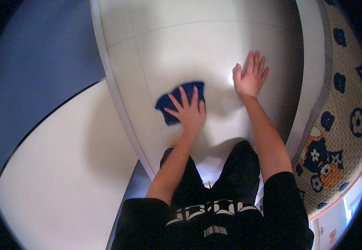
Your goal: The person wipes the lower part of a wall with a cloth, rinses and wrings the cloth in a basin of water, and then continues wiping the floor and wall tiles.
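My left hand (189,112) lies with spread fingers on top of a dark blue cloth (181,90), pressing it flat against the pale tiled floor (199,47). The cloth's left and upper edges show past the fingers. To the right, my right hand (250,78) rests palm down on the bare floor, fingers pointing away from me, with nothing in it. My knees, in black trousers, are on the floor just below both hands.
A white panel (65,147) and a blue surface (46,40) stand at the left, past a light baseboard (118,97). Along the right side hangs a quilted cover (340,125) with bear and flower patterns, over a white edge. A dark shadow band runs beside it.
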